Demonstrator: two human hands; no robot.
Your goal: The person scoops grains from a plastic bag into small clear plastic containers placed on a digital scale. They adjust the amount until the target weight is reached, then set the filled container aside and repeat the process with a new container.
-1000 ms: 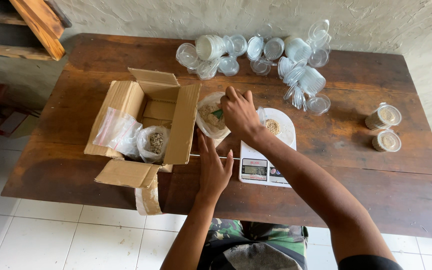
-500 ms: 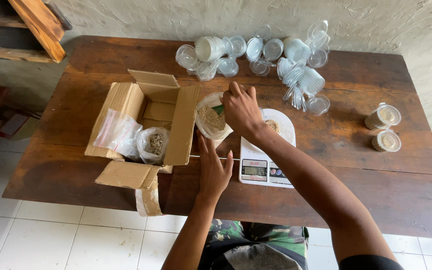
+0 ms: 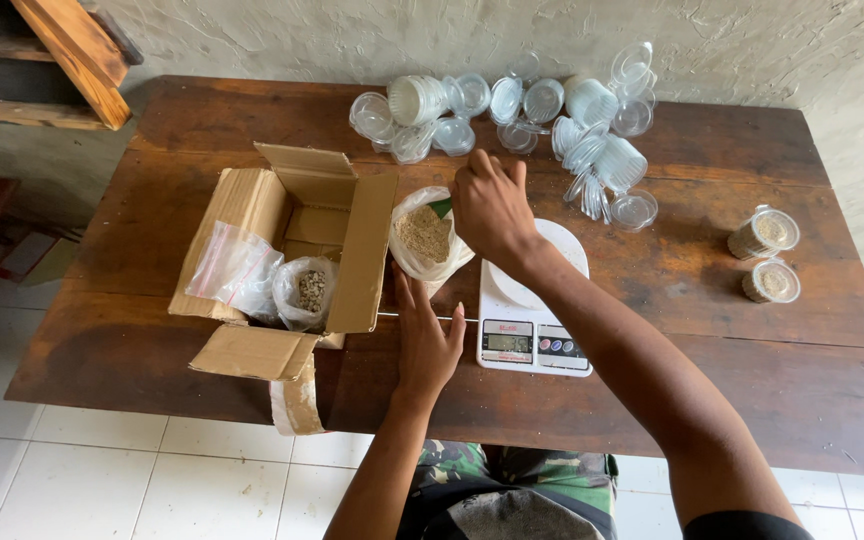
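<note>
From the head camera, the person is sitting at a dark brown wooden table [image 3: 732, 330]. The left hand [image 3: 427, 335] is lying flat and open on the tabletop, its fingertips reaching up to the base of a clear plastic bag of tan granular material [image 3: 426, 238] and steadying it; it is gripping nothing. The right hand [image 3: 490, 208] is hovering at the bag's open mouth with its fingers curled closed, and a small green piece is showing just beside them; whether the fingers are pinching it I cannot tell. The bag is standing between an open brown cardboard box [image 3: 287, 255] and a white digital kitchen scale [image 3: 535, 315], touching the box's flap.

The bag is looking soft and limp, likely to slump or spill, so it is best held low at its filled base or by its gathered rim.

Inside the box, more clear bags are lying. Empty clear plastic cups and lids [image 3: 512, 115] are crowding the far edge, and two filled lidded cups [image 3: 764, 255] are standing well apart on the right.
</note>
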